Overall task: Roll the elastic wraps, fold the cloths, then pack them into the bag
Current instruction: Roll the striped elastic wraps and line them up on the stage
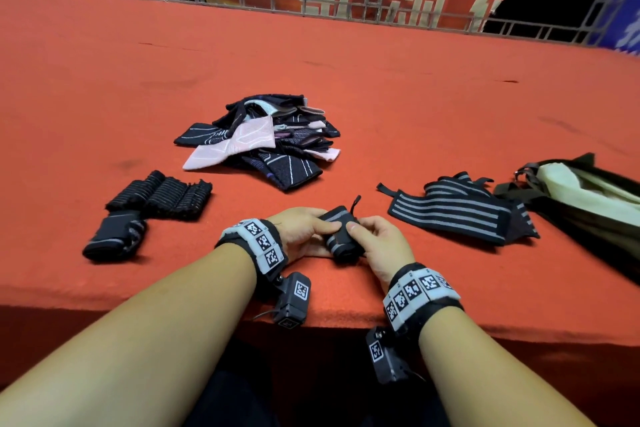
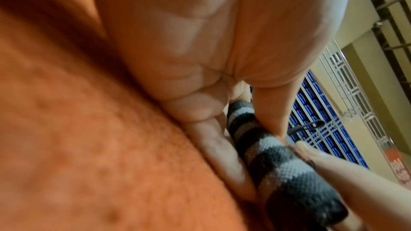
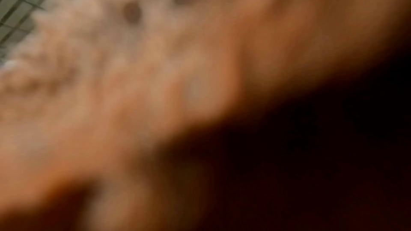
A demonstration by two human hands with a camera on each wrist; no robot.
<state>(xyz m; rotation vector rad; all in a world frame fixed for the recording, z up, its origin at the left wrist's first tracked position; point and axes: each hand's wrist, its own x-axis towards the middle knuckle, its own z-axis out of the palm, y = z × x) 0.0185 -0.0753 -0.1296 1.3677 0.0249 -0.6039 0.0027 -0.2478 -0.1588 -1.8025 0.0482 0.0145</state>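
Head view shows both hands, left (image 1: pixel 304 232) and right (image 1: pixel 377 243), pinching a rolled wrap (image 1: pixel 341 236) on the near counter (image 1: pixel 104 80), its long axis running near-to-far between them, bag (image 1: pixel 588 191) far right.

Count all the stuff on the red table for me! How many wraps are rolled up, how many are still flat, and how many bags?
Rolled wraps: 3, counting the one in both hands, the ribbed one and the one nearer the edge.
Flat wraps: 1 bundle; layers inside cannot be counted.
Cloth piles: 1; cloths too overlapped to count.
Bags: 1.
Total: 6
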